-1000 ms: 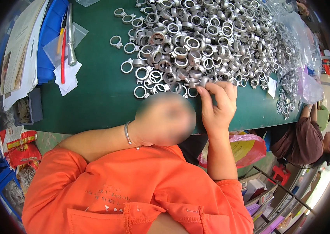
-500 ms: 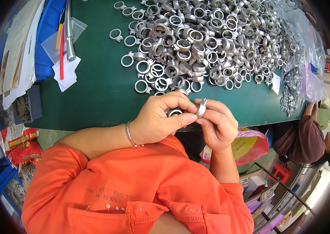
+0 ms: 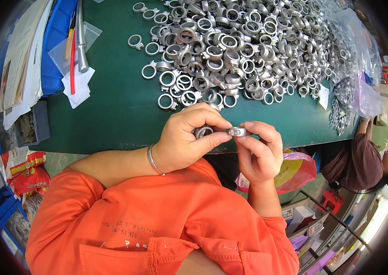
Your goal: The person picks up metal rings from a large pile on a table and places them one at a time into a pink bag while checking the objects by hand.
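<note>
Between my two hands, just over the table's near edge, is a small silver metal ring (image 3: 238, 132), its outer band facing me. My left hand (image 3: 180, 140) pinches its left end between thumb and forefinger. Another metal ring (image 3: 203, 132) sits in the curl of that same hand, partly hidden by the fingers. The thumb and fingers of my right hand (image 3: 263, 151) close on the right end of the first ring. Beyond my hands lies a large heap of similar metal rings (image 3: 230, 59), many with a small lug on the side.
The heap spreads over the green table (image 3: 107, 119). Clear plastic bags (image 3: 366, 98) lie at its right. A blue tray (image 3: 54, 68), papers (image 3: 24, 59) and a red stick (image 3: 72, 68) are on the left. Another person (image 3: 357, 160) sits at the right.
The pinched ring has turned from a steep tilt to nearly level. My right hand has shifted slightly to the right, its fingers reaching farther out; my left hand stays almost in place.
</note>
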{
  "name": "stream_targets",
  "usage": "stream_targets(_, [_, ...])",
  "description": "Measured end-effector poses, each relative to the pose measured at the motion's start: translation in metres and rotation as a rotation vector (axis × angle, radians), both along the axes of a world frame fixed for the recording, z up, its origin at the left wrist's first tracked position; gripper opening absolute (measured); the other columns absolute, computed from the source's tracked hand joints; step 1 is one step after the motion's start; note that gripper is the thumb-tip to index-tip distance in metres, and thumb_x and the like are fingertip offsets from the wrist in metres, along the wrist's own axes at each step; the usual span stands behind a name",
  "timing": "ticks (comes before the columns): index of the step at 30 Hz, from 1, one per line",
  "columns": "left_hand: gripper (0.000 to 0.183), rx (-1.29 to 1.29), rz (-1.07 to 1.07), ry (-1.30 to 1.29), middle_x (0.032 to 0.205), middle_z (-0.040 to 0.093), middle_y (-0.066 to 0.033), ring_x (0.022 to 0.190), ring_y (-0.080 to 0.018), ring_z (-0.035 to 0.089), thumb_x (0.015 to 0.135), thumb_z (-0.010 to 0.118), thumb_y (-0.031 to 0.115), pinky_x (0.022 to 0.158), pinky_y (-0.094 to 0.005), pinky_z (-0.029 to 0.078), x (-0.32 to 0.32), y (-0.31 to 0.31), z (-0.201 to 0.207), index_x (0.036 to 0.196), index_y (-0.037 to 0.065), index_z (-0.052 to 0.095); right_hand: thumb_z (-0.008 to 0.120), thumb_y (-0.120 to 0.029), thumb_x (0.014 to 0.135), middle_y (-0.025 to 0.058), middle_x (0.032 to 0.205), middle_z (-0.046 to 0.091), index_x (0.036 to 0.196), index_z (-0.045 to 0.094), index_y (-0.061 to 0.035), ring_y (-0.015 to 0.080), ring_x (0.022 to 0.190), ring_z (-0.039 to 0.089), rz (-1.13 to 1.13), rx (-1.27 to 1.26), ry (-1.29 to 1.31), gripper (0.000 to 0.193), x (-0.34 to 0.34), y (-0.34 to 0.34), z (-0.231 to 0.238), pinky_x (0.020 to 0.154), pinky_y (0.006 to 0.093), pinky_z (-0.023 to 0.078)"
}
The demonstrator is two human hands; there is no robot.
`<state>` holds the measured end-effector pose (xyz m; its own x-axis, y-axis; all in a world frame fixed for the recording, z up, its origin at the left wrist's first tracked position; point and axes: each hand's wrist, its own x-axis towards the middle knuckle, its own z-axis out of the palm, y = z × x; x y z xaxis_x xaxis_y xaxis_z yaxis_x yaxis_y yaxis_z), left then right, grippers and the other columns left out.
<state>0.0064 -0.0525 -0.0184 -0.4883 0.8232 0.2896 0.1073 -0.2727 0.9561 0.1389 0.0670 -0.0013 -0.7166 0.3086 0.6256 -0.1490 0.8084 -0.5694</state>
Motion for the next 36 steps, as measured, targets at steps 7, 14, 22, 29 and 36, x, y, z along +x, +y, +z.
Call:
stream_targets(7, [0.028,-0.259,-0.344,-1.071,0.077,0.058,-0.0085,0.051,-0.0104,0.051,0.093,0.043,0.019,0.04,-0.0203,0.039,-0.003,-0.003,0.018,0.106,-0.003,0.057,0.067,0.008,0.056,0.0118,0.086,0.061,0.076,0.061,0.0005,0.0245,0.071,0.059,0.205,-0.013,0.022,0.021,-0.006,-0.007,0.021,0.06,0.0309,0.049])
stream_targets(14, [0.014,-0.094,-0.433,-1.088,0.082,0.055,-0.0119,0.064,-0.0144,0.053,0.09,0.049,0.016,0.04,-0.0192,0.04,-0.004,-0.002,0.004,0.086,0.003,0.049,0.065,0.005,0.068,0.009,0.084,0.056,0.087,0.06,-0.0027,0.0264,0.075,0.052,-0.216,0.085,-0.159,0.021,-0.041,0.019,-0.006,0.066,0.0337,0.043])
stream_targets(22, [0.004,-0.267,-0.387,-0.752,0.072,0.055,-0.0092,0.052,-0.0083,0.048,0.086,0.053,0.007,0.041,-0.0188,0.039,-0.005,-0.006,0.007,0.087,0.003,0.051,0.067,0.003,0.065,0.0108,0.091,0.057,0.082,0.055,-0.0032,0.029,0.079,0.052,-0.187,0.119,-0.21,0.021,-0.032,0.02,-0.013,0.07,0.036,0.042])
stream_targets(29, [0.006,-0.282,-0.249,-0.617,0.075,0.057,-0.0045,0.049,-0.0038,0.046,0.085,0.056,0.006,0.043,-0.0172,0.037,-0.002,-0.006,0.014,0.09,0.002,0.056,0.065,0.001,0.074,0.013,0.088,0.06,0.083,0.056,0.0012,0.0217,0.075,0.058,0.015,-0.737,-0.122,0.013,-0.009,0.001,-0.001,0.068,0.0284,0.046])
stream_targets(36, [0.011,-0.075,-0.145,-0.293,0.082,0.059,-0.0055,0.065,-0.0091,0.053,0.076,0.064,0.0,0.058,-0.022,0.043,-0.002,-0.001,0.006,0.086,0.001,0.06,0.067,0.006,0.067,0.0161,0.092,0.061,0.082,0.057,0.0009,0.0267,0.079,0.059,0.117,-0.151,-0.09,0.019,-0.009,0.004,0.002,0.068,0.0314,0.048])
